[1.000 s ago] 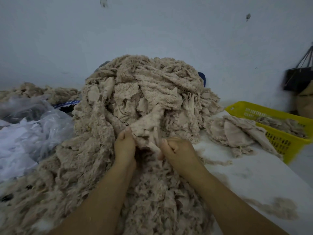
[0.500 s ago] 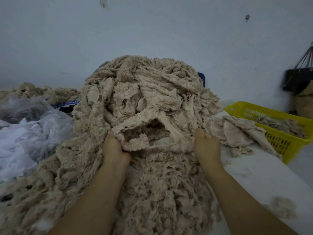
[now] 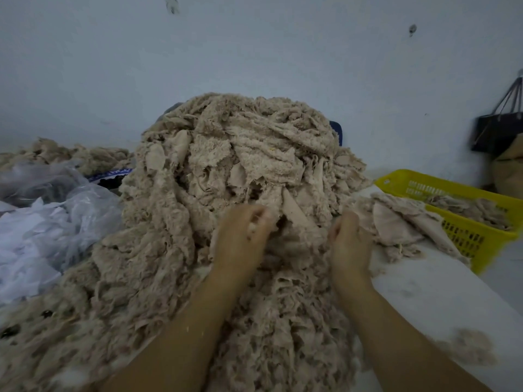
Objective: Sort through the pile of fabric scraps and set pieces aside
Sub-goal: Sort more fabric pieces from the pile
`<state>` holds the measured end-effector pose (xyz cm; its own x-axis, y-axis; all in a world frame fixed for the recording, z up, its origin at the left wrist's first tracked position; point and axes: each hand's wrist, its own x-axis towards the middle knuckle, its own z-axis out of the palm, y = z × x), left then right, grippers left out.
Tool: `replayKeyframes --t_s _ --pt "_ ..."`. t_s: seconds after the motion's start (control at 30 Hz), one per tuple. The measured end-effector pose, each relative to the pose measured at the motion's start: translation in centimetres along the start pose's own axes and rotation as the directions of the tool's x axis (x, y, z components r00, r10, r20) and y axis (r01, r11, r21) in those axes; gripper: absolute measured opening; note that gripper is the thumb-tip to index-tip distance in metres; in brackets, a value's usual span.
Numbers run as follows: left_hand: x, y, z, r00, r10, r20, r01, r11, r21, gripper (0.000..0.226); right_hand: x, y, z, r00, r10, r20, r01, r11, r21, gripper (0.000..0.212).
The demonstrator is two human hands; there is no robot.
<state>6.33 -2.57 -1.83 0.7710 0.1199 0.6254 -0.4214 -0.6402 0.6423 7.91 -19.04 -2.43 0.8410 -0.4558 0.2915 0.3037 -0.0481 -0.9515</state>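
Here, beside crumpled white plastic sheeting (image 3: 42,236), the left hand (image 3: 243,236) is reaching forward, knuckles up, its fingers curling around scraps low on the tall beige pile of frayed fabric scraps (image 3: 226,165), which is sitting on the white table (image 3: 438,292). The right hand (image 3: 349,244) is clutching the same pile alongside. Flat beige pieces (image 3: 396,224) are lying against the yellow plastic basket (image 3: 464,239).

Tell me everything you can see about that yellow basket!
The yellow basket is a long, shallow box, plastic by its look, with rows of little slots in its walls. It sits upright by the right edge of the white table, running out of the picture. Beige fabric scraps lie inside. A small heap of set-aside pieces leans against its near wall. The left hand and right hand do not touch it.
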Motion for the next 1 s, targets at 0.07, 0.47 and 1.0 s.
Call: replayKeyframes --t_s 0.07,0.47,1.0 --pt "-1.0 1.0 1.2 0.954 0.07 0.29 -0.07 0.997 -0.012 0.051 -0.5 -0.1 0.2 0.996 -0.046 0.078 0.045 0.999 0.007 0.058" --pt "0.2 -1.7 -0.7 0.978 -0.209 0.016 0.21 0.976 -0.062 0.025 0.0 0.0 0.1 0.998 -0.028 0.057 0.033 0.997 -0.075 0.051" --pt "0.4 0.1 0.3 0.697 -0.442 0.565 0.692 0.205 -0.692 0.011 -3.8 -1.3 1.8 0.702 -0.274 0.657 0.377 0.926 -0.017 0.051"
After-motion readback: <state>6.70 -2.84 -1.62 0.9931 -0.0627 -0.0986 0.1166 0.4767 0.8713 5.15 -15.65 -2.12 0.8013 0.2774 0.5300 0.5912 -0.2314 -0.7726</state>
